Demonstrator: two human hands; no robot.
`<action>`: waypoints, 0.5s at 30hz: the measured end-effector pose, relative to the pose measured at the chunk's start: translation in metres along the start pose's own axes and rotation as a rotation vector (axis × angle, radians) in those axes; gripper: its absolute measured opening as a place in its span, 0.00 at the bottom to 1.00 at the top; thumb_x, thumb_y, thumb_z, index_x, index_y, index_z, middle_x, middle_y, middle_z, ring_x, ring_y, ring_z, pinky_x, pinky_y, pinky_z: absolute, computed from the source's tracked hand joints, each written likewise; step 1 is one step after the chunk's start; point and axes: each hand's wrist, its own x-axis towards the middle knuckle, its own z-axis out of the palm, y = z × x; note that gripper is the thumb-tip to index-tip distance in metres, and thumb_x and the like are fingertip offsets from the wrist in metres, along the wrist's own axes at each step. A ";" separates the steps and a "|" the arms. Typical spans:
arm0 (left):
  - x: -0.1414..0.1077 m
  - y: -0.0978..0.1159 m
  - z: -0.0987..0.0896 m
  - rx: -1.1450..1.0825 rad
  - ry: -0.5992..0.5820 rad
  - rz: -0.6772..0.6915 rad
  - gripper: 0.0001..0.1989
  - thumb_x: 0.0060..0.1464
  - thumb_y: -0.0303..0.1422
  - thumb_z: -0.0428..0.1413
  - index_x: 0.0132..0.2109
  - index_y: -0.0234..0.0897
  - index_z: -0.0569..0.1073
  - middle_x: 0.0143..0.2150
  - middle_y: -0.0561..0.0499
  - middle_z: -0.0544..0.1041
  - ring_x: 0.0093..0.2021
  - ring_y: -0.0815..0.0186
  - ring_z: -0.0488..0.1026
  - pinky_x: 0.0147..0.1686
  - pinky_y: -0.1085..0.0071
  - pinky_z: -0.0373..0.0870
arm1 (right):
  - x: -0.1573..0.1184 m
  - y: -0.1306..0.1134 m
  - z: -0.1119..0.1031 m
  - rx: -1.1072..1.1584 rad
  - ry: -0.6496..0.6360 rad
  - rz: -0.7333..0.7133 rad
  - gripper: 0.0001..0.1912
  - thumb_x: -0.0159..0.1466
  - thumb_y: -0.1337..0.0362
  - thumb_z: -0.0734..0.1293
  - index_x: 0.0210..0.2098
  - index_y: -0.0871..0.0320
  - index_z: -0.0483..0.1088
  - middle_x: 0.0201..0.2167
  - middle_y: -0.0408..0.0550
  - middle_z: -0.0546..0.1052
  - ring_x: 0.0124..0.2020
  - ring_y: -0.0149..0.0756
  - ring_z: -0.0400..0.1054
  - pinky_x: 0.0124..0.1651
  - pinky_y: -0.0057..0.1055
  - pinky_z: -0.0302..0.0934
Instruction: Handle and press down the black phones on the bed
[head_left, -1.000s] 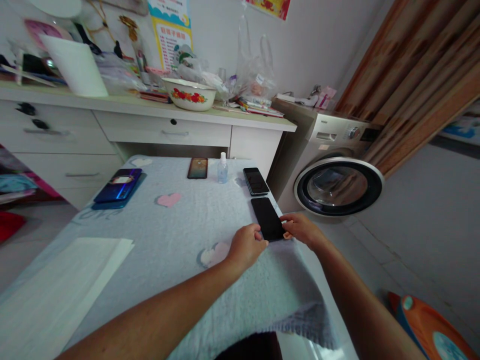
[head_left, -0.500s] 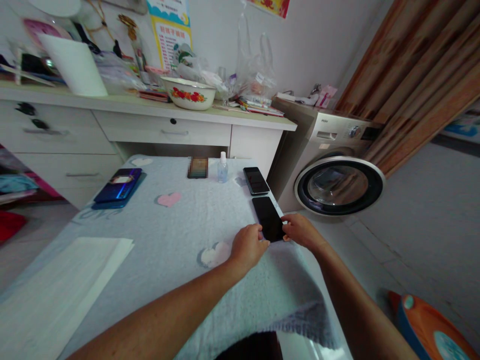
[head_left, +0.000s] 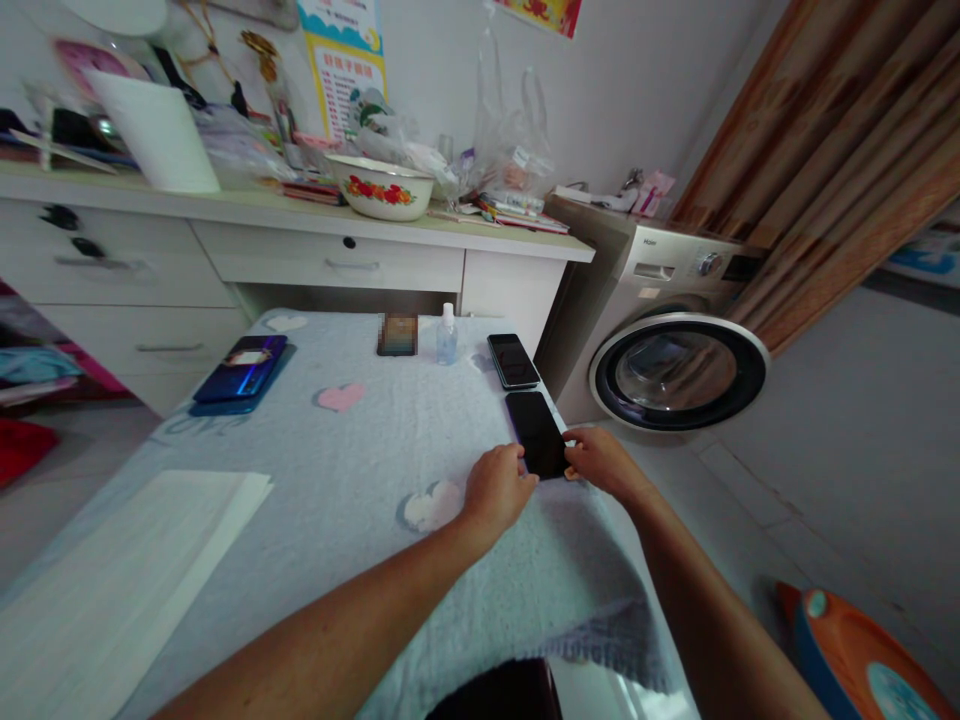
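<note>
A black smartphone (head_left: 537,432) lies screen up near the right edge of the cloth-covered table (head_left: 375,440). My left hand (head_left: 498,490) grips its lower left corner, fingers curled. At its lower right side, my right hand (head_left: 598,458) pinches the edge between thumb and fingers. Just beyond the phone's far end is a second dark-screened phone (head_left: 514,361) with a pale rim. A small clear bottle (head_left: 447,338) with a white cap stands upright to the left of that one. Beside the bottle lies a flat dark-edged item (head_left: 397,335) whose face is blurred out.
Blue phones (head_left: 244,368), apparently stacked, lie at the table's far left. Folded white sheets (head_left: 135,570) cover the near left corner. Behind stands a white cabinet (head_left: 420,262) bearing a floral bowl (head_left: 385,190). A washing machine (head_left: 637,290), its round door (head_left: 679,372) ajar, stands right.
Both hands stay at the phone's near corners, and the phone has shifted very slightly at most. The camera view has moved a little.
</note>
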 end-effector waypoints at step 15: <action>-0.012 -0.037 -0.047 -0.111 -0.015 -0.062 0.13 0.48 0.25 0.54 0.42 0.34 0.76 0.31 0.49 0.78 0.31 0.65 0.73 0.33 0.71 0.65 | -0.001 -0.113 0.029 0.665 0.271 -0.343 0.13 0.60 0.62 0.63 0.44 0.56 0.71 0.30 0.43 0.75 0.32 0.34 0.70 0.39 0.31 0.64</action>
